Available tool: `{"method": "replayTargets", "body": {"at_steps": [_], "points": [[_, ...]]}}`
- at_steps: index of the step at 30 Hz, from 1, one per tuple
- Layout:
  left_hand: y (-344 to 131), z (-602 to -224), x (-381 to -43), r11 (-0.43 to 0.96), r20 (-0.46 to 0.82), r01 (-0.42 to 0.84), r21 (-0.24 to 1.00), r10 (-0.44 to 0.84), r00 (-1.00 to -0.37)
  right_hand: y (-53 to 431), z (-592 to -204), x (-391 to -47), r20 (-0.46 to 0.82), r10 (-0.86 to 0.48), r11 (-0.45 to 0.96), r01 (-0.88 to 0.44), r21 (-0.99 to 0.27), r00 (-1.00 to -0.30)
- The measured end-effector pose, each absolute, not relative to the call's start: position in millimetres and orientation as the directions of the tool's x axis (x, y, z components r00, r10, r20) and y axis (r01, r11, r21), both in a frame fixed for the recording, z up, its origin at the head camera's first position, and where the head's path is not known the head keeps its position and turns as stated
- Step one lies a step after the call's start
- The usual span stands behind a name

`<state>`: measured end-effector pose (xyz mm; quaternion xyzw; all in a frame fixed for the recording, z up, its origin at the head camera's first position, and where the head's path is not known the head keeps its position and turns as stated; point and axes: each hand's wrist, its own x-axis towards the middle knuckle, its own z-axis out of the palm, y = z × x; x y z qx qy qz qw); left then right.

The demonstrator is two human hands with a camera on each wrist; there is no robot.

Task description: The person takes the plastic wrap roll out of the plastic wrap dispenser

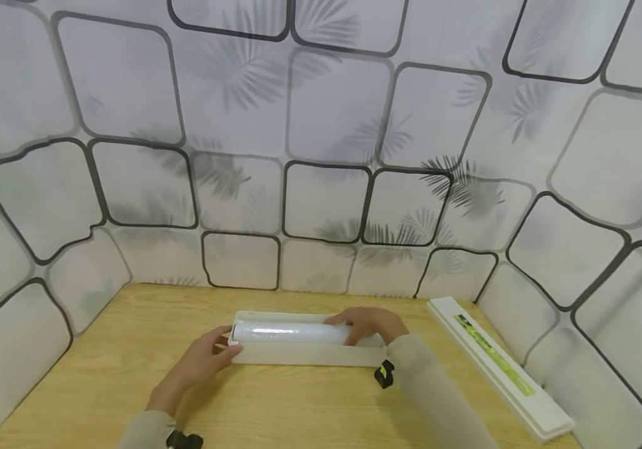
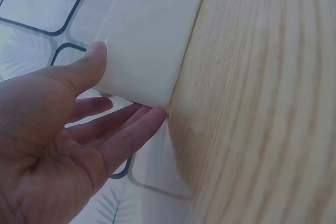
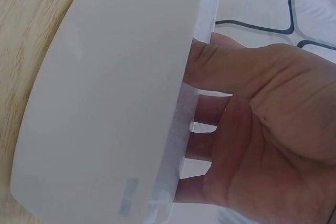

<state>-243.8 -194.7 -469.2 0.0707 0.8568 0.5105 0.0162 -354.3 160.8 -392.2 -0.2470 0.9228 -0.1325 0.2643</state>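
Observation:
An open white box (image 1: 309,355) lies lengthwise on the wooden table, with a shiny roll of plastic wrap (image 1: 289,332) inside it. My left hand (image 1: 204,358) holds the box's left end; in the left wrist view the thumb is at one edge of the box (image 2: 147,30) and the fingers touch the end's lower edge. Over the right part of the box, my right hand (image 1: 370,323) reaches in from above and grips the roll, thumb toward the near wall. The right wrist view shows its fingertips hidden behind the box wall (image 3: 105,98).
A long white lid (image 1: 500,368) with a green and yellow label lies slanted on the table at the right. Patterned walls (image 1: 321,199) with dark rounded outlines and leaf prints enclose the wooden table (image 1: 287,408) at the back and sides.

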Motion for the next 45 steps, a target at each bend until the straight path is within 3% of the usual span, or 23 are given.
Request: {"method": "replayTargets", "body": {"at_steps": [30, 45], "points": [[-202.5, -472.0, -248.2, 0.460, 0.047, 0.108, 0.881, 0.143, -0.989, 160.0, -397.6, -353.9, -0.314, -0.606, 0.783, -0.479, -0.397, -0.731], [-204.4, -474.4, -247.0, 0.461, 0.061, 0.116, 0.880, 0.134, -0.989, 165.5, -398.0, -358.3, -0.242, -0.699, 0.693, -0.553, -0.463, -0.673]]}}
